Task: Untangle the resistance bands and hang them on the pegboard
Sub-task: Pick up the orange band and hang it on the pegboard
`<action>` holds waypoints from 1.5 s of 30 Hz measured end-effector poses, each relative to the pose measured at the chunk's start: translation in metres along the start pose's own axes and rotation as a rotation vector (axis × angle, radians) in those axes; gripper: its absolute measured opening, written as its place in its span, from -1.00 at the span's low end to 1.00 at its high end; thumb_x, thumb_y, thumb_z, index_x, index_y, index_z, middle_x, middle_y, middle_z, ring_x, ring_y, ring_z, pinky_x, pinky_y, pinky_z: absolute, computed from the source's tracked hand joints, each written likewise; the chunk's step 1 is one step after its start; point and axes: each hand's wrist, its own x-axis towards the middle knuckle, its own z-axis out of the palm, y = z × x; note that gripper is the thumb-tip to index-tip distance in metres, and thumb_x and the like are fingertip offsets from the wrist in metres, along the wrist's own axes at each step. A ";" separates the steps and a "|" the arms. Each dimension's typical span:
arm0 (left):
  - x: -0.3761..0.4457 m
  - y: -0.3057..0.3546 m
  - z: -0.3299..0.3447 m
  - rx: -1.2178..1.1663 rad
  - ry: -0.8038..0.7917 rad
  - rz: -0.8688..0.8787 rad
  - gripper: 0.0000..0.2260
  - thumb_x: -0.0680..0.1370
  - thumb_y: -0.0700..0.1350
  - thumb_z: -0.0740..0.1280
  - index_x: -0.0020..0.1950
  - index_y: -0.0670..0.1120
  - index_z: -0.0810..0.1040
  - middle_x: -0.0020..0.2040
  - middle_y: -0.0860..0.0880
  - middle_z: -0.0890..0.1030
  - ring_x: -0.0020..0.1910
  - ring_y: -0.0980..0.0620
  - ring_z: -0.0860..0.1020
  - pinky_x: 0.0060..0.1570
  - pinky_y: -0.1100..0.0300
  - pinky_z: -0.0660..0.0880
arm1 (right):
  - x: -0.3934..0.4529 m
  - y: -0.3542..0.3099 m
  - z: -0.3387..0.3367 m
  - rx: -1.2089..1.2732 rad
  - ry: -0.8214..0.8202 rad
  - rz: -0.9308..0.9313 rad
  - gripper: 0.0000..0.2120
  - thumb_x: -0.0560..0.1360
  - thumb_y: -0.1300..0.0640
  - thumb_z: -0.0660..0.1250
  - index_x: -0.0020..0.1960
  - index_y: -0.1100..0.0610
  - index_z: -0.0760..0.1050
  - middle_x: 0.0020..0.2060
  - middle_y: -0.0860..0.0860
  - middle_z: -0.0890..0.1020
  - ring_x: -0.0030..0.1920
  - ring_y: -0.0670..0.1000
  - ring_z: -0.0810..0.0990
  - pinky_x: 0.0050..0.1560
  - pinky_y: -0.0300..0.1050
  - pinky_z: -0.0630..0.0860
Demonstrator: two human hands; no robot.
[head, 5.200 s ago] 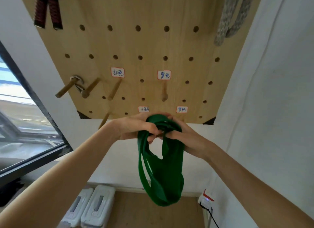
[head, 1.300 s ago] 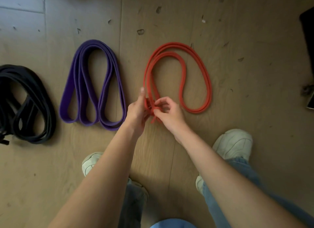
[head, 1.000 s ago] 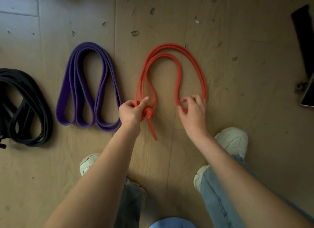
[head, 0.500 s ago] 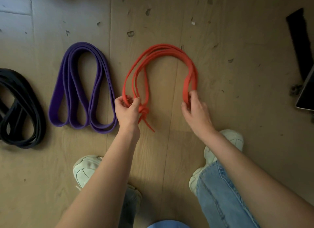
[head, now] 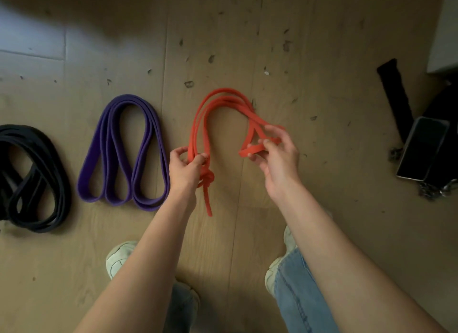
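Head view, left hand (head: 184, 170) pinching red band (head: 224, 98) above its knot, right hand (head: 278, 156) pinching its loop

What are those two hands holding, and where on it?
Both hold the red resistance band: the left hand grips its strands just above the knot, the right hand pinches a folded loop at the other end.

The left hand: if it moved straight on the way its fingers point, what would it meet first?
The left hand points up the picture, already gripping the red band. Beyond the strands, only bare floor shows in that line, though depth is unclear.
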 end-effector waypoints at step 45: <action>-0.225 0.197 -0.080 -0.249 -0.590 -0.187 -0.87 0.46 -0.02 0.28 -0.16 -0.06 0.51 -0.29 0.03 0.59 -0.33 0.08 0.54 -0.35 0.25 0.49 | -0.263 -0.150 0.030 -1.595 -0.507 -0.732 -0.66 0.55 -0.10 0.20 0.30 -0.09 0.31 -0.13 0.13 0.64 -0.10 0.22 0.61 -0.20 -0.04 0.43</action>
